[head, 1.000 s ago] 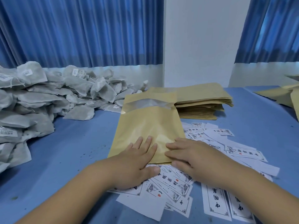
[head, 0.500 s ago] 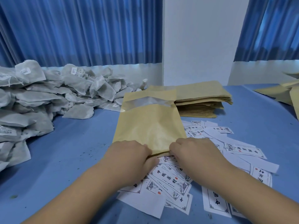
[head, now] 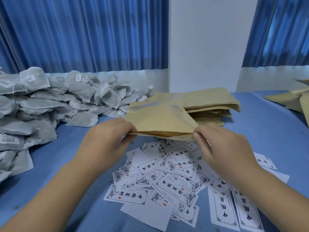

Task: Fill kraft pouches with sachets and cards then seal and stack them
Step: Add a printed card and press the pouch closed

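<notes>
Two hands hold a kraft pouch (head: pixel 160 119) raised above scattered cards (head: pixel 168 183) on a blue table (head: pixel 267 139).

The left hand (head: pixel 107 139) and right hand (head: pixel 217 144) each pinch a near corner, forearms reaching forward, with the near edge gaping slightly between them.

The kraft pouch (head: pixel 160 119) no longer lies flat on the table under pressing palms. The left hand (head: pixel 108 138) and right hand (head: pixel 217 144) now pinch its near corners, raising that edge off the cards (head: pixel 168 183) with the mouth slightly parted.
</notes>
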A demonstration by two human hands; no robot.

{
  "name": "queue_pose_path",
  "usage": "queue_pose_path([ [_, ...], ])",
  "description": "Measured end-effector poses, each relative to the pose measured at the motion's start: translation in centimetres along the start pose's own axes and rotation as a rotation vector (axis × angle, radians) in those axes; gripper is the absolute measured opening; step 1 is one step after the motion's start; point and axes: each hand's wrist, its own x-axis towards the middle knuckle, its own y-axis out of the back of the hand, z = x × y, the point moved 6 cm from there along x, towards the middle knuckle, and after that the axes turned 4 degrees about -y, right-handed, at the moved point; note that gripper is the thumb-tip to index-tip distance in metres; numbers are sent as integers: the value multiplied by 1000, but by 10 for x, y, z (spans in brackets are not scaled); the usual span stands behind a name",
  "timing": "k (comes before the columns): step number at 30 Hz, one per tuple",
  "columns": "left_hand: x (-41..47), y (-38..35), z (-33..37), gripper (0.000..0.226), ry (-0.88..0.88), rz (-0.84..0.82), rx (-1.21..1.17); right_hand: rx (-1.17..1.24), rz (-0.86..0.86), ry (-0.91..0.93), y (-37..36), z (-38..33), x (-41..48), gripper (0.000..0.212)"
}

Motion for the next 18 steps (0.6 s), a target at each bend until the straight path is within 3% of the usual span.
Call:
queue_pose_path([
  [5,-2,15,-14,29,10,163,-12,30,26,174,8,-7,1,39],
  [8,-5,15,-15,20,-15,183,-41,18,92,229,7,-4,-1,10],
  [10,-5,11,-13,13,-48,152,-42,27,119,231,5,1,-1,19],
  [18,-5,12,-16,8,-48,144,-56,45,162,223,8,10,2,16],
])
